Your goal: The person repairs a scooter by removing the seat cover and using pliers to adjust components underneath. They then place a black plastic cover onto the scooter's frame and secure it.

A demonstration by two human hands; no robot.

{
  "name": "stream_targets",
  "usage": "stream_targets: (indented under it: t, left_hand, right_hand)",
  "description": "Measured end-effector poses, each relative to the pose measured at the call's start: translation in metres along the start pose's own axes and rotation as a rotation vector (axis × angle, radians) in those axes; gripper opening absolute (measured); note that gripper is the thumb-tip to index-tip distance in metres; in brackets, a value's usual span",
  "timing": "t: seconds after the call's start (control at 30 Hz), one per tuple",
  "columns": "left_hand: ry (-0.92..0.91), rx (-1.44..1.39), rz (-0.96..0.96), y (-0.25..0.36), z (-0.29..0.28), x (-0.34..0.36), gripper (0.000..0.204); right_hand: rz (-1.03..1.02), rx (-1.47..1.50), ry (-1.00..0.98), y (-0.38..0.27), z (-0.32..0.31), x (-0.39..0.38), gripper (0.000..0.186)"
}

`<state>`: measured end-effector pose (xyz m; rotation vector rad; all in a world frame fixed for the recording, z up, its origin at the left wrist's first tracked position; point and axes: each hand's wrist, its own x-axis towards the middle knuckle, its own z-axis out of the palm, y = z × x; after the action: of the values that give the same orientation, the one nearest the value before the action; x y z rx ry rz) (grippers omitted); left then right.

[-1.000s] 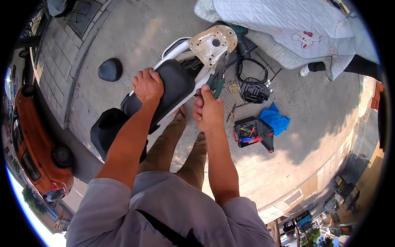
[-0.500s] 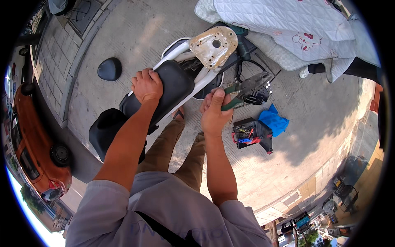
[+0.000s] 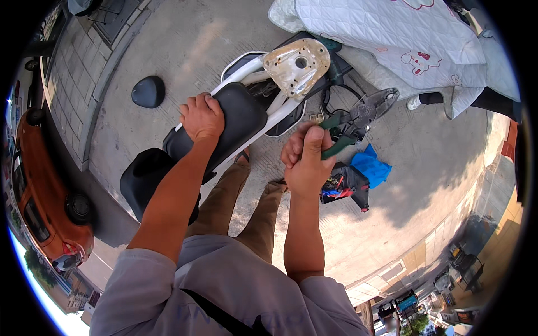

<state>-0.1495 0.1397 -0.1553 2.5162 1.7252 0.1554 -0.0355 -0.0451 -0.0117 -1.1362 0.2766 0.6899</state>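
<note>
My left hand (image 3: 203,117) grips the edge of a black padded seat (image 3: 242,112), its fingers curled over the far left side. The seat lies along a white tubular frame (image 3: 246,70) of a two-wheeler. At the frame's far end is a worn, rust-stained metal plate (image 3: 284,70) with a round hole. My right hand (image 3: 307,148) is closed round the green handles of a pair of pliers (image 3: 367,113). The pliers' handles stand apart, and their dark metal head points to the right, away from the frame.
An open black toolbox (image 3: 358,187) with tools and a blue bag (image 3: 372,167) lie on the ground at right. A white quilted cover (image 3: 386,45) hangs at the far right. Leftward are a small black pad (image 3: 148,92), a kerb (image 3: 92,120) and an orange car (image 3: 47,190).
My right hand has moved to the right with the pliers, and their head has swung out from the frame. The left hand stays on the seat.
</note>
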Motion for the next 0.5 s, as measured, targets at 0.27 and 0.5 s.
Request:
stream_targets:
  t: [0.27,0.5]
  left_hand:
    - [0.013,0.001,0.001,-0.009,0.001,-0.01,0.03]
    - [0.029,-0.025,0.027,0.004,0.005,0.002,0.031]
  right_hand:
    - [0.039,-0.02,0.049,-0.003,-0.004,-0.008,0.034]
    - [0.258,0.023,0.02,-0.037,-0.001,0.024,0.031]
